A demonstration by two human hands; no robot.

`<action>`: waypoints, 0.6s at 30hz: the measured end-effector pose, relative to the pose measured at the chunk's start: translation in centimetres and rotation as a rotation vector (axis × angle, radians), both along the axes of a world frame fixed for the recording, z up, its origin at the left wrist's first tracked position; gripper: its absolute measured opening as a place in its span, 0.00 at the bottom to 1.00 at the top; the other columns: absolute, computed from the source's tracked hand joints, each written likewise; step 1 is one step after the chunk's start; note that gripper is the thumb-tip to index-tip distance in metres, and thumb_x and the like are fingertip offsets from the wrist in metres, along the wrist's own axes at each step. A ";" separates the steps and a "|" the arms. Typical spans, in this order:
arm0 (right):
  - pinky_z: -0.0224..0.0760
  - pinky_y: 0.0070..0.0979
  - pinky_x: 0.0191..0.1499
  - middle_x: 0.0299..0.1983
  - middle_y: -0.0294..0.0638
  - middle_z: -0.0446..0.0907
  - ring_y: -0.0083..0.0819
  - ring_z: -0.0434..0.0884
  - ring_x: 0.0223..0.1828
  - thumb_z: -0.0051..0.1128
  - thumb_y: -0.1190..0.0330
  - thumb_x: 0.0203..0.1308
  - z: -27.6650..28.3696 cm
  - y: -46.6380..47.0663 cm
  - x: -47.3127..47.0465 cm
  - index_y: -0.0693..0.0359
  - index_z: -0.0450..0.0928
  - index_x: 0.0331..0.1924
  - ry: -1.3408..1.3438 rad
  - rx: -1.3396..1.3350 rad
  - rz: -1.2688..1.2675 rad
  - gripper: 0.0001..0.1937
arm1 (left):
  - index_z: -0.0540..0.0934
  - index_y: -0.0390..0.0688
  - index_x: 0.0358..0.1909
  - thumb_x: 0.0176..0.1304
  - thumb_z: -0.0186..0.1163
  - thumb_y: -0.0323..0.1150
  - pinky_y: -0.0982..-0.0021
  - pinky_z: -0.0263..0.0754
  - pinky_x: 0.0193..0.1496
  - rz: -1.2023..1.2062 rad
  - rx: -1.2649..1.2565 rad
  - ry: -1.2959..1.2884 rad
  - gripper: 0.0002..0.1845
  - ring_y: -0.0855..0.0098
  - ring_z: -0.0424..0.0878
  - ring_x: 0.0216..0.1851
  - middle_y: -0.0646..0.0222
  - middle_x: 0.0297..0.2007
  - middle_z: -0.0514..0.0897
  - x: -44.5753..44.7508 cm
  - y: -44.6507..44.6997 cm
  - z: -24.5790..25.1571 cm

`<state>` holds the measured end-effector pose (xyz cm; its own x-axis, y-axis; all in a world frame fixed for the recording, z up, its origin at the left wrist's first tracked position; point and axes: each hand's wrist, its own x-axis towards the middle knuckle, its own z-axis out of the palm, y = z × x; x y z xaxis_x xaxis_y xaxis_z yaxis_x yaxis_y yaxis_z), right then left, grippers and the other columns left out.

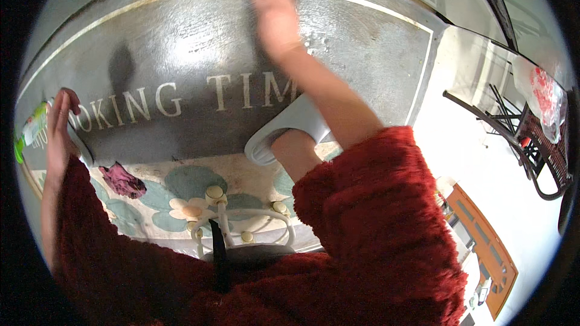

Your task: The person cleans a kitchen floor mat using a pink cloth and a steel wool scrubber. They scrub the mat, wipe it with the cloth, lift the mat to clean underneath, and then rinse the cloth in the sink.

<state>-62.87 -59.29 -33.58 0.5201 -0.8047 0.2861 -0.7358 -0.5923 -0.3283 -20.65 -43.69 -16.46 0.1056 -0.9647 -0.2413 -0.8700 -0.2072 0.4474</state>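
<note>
My right hand [276,22], blurred, is at the far part of a grey floor mat [371,68] with a pale border line and large lettering. Whether it holds anything cannot be told. My left hand [61,122] is at the far left, fingers bent, beside a clear and green plastic object [34,124], perhaps a bottle; a grip on it cannot be made out. A crumpled, stained pink cloth [122,181] lies on the mat's flowered part, right of my left forearm. My feet wear light grey slippers [267,138].
Below me is a low seat with a white caster base [222,217]. A dark woven chair [543,145] with a red and white plastic bag [543,99] stands at the right. An orange-brown wooden door [485,249] shows at lower right; a pale wall runs beyond the mat.
</note>
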 end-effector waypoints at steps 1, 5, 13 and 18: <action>0.56 0.36 0.71 0.65 0.45 0.70 0.41 0.66 0.69 0.44 0.82 0.53 0.7 1.1 2.0 0.61 0.72 0.61 0.087 0.029 0.053 0.27 | 0.65 0.43 0.30 0.76 0.44 0.43 0.76 0.56 0.43 0.081 0.088 0.060 0.17 0.76 0.61 0.33 0.74 0.29 0.63 0.2 0.2 -0.2; 0.58 0.37 0.71 0.64 0.47 0.71 0.43 0.67 0.68 0.43 0.83 0.54 1.6 -1.4 -4.0 0.60 0.72 0.61 -0.068 0.112 0.153 0.27 | 0.64 0.43 0.31 0.76 0.44 0.41 0.77 0.54 0.42 0.192 0.298 0.493 0.16 0.77 0.60 0.33 0.74 0.29 0.62 1.3 1.5 -1.3; 0.58 0.33 0.70 0.64 0.48 0.71 0.45 0.68 0.67 0.42 0.82 0.54 -0.4 -8.6 -35.8 0.61 0.74 0.60 0.271 0.122 -0.760 0.26 | 0.62 0.42 0.30 0.76 0.44 0.42 0.77 0.52 0.42 0.131 0.158 0.342 0.17 0.76 0.58 0.33 0.73 0.29 0.59 1.5 1.2 -2.2; 0.59 0.28 0.69 0.64 0.46 0.71 0.37 0.68 0.68 0.46 0.76 0.57 -0.3 -12.5 -40.1 0.61 0.72 0.62 0.241 0.362 -1.013 0.25 | 0.62 0.43 0.31 0.77 0.42 0.40 0.78 0.51 0.44 0.149 0.127 0.292 0.15 0.77 0.58 0.35 0.73 0.30 0.59 0.8 1.0 -0.9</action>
